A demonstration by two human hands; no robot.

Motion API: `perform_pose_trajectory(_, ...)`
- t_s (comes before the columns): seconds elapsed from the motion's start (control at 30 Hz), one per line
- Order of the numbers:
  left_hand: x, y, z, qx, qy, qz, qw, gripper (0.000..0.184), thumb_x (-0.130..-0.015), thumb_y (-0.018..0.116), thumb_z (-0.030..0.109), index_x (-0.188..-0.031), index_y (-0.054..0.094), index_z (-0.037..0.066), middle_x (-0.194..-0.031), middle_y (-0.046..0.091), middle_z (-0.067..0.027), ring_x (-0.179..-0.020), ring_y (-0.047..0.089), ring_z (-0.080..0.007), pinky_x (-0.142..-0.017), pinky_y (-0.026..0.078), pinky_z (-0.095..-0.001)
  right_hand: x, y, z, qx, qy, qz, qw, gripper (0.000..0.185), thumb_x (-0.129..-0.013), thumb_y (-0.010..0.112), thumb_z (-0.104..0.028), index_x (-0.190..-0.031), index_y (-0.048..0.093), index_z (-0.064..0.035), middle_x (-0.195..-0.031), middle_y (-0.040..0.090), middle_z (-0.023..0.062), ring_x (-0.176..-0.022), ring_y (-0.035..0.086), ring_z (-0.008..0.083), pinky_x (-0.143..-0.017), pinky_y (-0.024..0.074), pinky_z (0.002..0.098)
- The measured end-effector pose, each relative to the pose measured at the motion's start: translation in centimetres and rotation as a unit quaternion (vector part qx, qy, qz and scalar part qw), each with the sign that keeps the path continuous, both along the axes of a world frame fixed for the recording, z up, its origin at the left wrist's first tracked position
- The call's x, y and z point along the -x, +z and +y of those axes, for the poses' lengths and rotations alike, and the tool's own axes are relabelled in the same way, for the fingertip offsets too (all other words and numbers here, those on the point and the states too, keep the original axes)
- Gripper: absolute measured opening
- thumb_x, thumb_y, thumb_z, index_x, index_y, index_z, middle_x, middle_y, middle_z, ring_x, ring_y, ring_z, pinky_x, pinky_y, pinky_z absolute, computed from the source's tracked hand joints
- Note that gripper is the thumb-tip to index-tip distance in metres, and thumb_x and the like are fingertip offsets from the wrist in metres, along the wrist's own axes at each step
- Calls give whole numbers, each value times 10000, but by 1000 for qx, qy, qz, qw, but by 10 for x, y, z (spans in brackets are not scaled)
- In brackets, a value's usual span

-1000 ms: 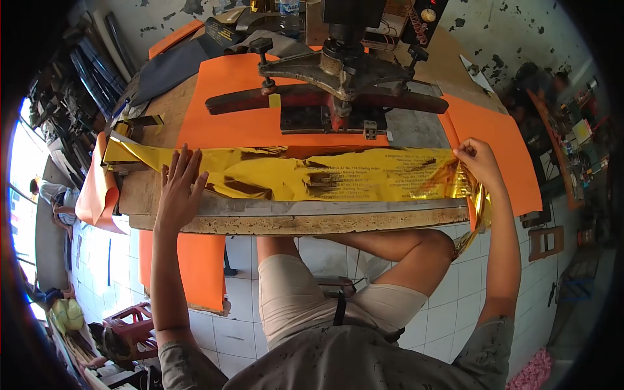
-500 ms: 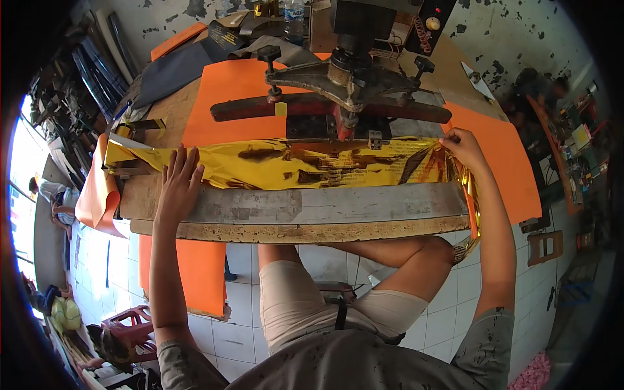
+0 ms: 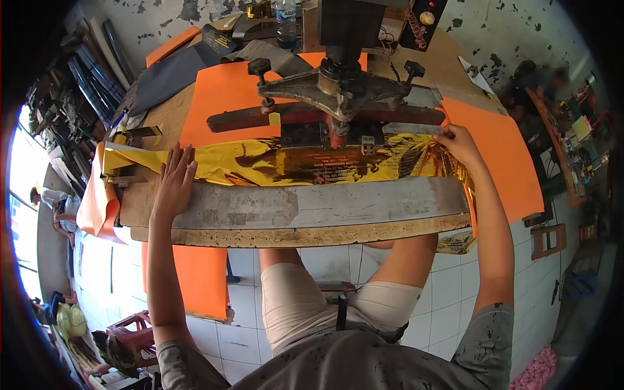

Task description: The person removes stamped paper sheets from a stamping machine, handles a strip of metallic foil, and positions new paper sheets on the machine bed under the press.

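A wrinkled strip of gold foil (image 3: 250, 159) stretches across the work surface under a heavy stamping press (image 3: 341, 94). See-through lettering marks its middle, close to the press head. My left hand (image 3: 173, 182) lies flat with fingers extended, across the left part of the strip and the edge of the grey metal plate (image 3: 325, 200). At the right end, my right hand (image 3: 459, 144) pinches the gathered foil between thumb and fingers. Loose foil hangs from there over the plate's right end. What lies beneath the strip is mostly hidden.
Orange sheets (image 3: 494, 156) lie on the table at both sides of the press. A bracket (image 3: 136, 134) stands at the left end of the foil. Behind are dark sheets (image 3: 170, 78) and a water bottle (image 3: 286, 25). A person sits at the far left.
The foil has shifted and its lettered part looks different near the press head. My right knee has come down from its bent position. Both hands stay at the strip's ends.
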State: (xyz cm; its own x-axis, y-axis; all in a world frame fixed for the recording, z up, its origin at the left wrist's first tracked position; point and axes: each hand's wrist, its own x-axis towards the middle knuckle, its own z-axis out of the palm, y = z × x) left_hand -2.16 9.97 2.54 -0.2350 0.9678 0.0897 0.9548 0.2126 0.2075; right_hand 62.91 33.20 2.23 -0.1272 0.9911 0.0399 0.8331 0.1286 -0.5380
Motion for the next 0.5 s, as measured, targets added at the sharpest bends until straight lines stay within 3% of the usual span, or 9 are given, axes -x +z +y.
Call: perform_pose_trajectory(0.5, 1, 1, 9, 4, -4, -2, 1000, 618, -1101, 268, 491, -1615, 336, 154, -1707, 183, -158, -1588, 123, -323, -1271, 103, -521, 6, 7, -8, -7, -2, -3, 1000, 290, -916, 783, -293, -969, 724, -14, -833, 681, 48, -775, 629, 158, -735, 487, 329)
